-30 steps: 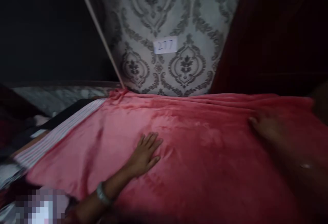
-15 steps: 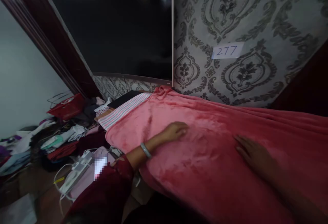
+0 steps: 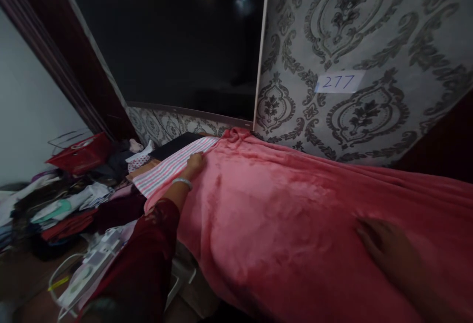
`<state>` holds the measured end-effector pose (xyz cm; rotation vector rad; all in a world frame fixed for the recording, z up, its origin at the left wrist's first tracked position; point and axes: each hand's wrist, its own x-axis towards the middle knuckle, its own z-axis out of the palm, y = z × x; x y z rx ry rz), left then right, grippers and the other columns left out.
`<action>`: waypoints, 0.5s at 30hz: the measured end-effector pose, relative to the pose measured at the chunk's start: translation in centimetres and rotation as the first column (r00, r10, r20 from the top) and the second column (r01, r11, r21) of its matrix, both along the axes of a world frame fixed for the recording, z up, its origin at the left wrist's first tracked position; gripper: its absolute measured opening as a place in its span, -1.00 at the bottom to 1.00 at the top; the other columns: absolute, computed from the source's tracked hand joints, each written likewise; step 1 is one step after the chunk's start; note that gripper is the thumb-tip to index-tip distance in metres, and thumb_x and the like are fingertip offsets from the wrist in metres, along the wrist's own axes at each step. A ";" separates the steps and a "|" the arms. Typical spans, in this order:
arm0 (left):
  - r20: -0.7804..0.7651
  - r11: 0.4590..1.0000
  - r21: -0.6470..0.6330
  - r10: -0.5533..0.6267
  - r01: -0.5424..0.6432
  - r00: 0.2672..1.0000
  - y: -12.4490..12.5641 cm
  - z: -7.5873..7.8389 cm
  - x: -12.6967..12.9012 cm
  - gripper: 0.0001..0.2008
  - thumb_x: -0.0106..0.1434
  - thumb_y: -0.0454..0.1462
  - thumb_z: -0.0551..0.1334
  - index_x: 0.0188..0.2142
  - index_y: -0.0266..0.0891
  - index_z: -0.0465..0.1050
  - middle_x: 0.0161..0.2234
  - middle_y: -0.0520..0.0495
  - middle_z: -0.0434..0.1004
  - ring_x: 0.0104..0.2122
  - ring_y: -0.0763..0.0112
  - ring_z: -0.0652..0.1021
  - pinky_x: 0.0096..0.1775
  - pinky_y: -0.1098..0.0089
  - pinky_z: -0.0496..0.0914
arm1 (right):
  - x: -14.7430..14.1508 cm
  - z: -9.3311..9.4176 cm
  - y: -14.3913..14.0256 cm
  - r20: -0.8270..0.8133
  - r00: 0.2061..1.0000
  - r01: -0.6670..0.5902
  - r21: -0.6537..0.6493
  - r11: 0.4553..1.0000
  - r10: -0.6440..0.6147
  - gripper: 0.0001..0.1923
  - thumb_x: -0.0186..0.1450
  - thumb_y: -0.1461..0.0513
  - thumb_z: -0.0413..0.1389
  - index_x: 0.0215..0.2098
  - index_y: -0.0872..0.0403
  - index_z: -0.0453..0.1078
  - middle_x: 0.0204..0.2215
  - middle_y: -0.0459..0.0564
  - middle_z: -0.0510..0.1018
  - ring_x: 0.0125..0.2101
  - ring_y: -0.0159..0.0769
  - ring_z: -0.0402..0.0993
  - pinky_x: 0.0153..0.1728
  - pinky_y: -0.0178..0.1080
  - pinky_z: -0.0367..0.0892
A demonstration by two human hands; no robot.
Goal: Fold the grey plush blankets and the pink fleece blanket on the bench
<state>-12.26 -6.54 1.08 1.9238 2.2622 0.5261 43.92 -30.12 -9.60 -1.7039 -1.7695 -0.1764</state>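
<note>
A pink plush blanket point(image 3: 266, 205) is spread over the surface before me, with its left edge bunched in a fold. My left hand point(image 3: 195, 163) is closed at that left edge, gripping the blanket where it meets a striped cloth point(image 3: 166, 163) in pink, white and grey. On the right part of the blanket rests my right hand point(image 3: 391, 249), its fingers stretched out and apart from the left hand. Dim light blurs the right fingertips a little.
A large dark screen point(image 3: 173, 42) stands behind the blanket, beside patterned wallpaper with a paper label point(image 3: 340, 81) reading 277. Piled clothes point(image 3: 74, 209), a red basket point(image 3: 81, 153) and a white power strip point(image 3: 88, 264) with cables lie at left. A black flat panel point(image 3: 177, 145) is beyond the striped cloth.
My left hand has moved left and away from me, from the blanket's middle to its left edge, and closed there. More striped cloth shows. The right hand stays on the blanket.
</note>
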 end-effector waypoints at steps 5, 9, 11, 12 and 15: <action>0.043 0.999 0.037 -0.041 0.039 0.998 2.8 -0.2 1.2 -0.44 0.28 -0.29 0.17 0.28 -0.25 0.31 0.18 -0.32 0.46 0.19 0.03 0.43 0.14 0.19 0.31 | -0.2 0.0 -0.1 0.067 0.997 0.025 0.001 1.000 -0.025 -0.54 0.32 -0.09 -0.08 -0.16 0.01 0.49 -0.20 0.18 0.60 -0.13 0.12 0.51 -0.05 0.17 0.41; 0.143 0.994 0.042 -0.103 0.098 0.984 4.2 0.1 1.4 -0.40 0.16 -0.38 0.22 0.23 -0.19 0.39 0.00 -0.16 0.62 -0.07 0.21 0.60 -0.05 0.37 0.43 | 0.0 -0.2 -0.1 0.076 0.997 0.033 -0.008 0.999 -0.032 -0.53 0.35 -0.08 -0.08 -0.13 0.02 0.50 -0.16 0.16 0.60 -0.12 0.07 0.51 -0.05 0.12 0.41; 0.190 0.991 0.067 -0.124 0.114 0.974 4.5 0.5 1.0 -0.42 0.12 -0.42 0.21 0.17 -0.20 0.46 -0.09 -0.10 0.66 -0.20 0.29 0.62 -0.14 0.41 0.46 | -0.1 -0.3 -0.1 0.070 0.997 0.038 -0.011 0.999 -0.037 -0.53 0.36 -0.07 -0.09 -0.12 0.02 0.50 -0.15 0.15 0.60 -0.12 0.06 0.51 -0.05 0.11 0.42; 0.210 0.990 0.087 -0.123 0.107 0.970 4.7 0.9 0.6 -0.44 0.11 -0.43 0.19 0.13 -0.23 0.49 -0.13 -0.09 0.66 -0.25 0.31 0.62 -0.18 0.42 0.46 | -0.1 -0.2 -0.1 0.067 0.997 0.038 -0.013 0.999 -0.037 -0.54 0.36 -0.07 -0.09 -0.11 0.02 0.50 -0.16 0.15 0.60 -0.12 0.05 0.51 -0.06 0.10 0.42; 0.259 0.986 0.161 -0.090 0.049 0.962 5.0 2.3 -0.8 -0.48 0.09 -0.44 0.11 0.06 -0.33 0.54 -0.22 -0.11 0.67 -0.34 0.35 0.59 -0.28 0.44 0.47 | -0.2 -0.1 -0.2 0.070 0.997 0.033 -0.018 0.999 -0.031 -0.53 0.37 -0.06 -0.09 -0.10 0.04 0.50 -0.16 0.15 0.60 -0.12 0.04 0.51 -0.06 0.08 0.42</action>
